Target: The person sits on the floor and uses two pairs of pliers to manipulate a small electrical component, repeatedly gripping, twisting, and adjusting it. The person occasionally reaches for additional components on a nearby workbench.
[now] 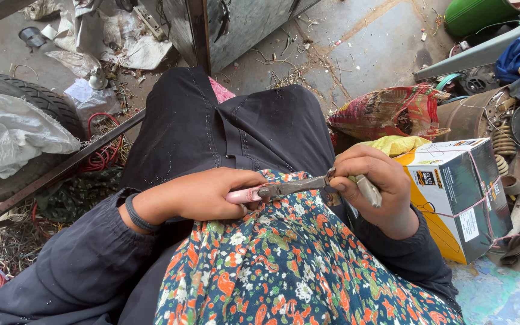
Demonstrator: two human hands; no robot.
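Down on the person's lap, over a floral cloth of orange, white and green on dark blue, both hands work at a pair of pliers. Taking the pliers as the landmark: the left hand wraps the pink-sleeved handles at their left end, its grip pressed together around them, a dark band on the wrist behind. At the pliers' right end the metal tip meets the right hand, whose fingers curl shut, pinching a short pale piece of cable that juts out below the thumb; whether the tip bites the cable I cannot tell. Just beyond the right hand, to the right of the pliers, stands a cardboard box, yellow and dark green and tied round with thin string, on the floor. Above the pliers lie the person's knees under black cloth, and past them the dusty concrete floor strewn with bits of wire. Up and to the right of the pliers sits a red patterned bag. Far to the left of the pliers a tyre lies under a white sack, with coils of red wire near it.
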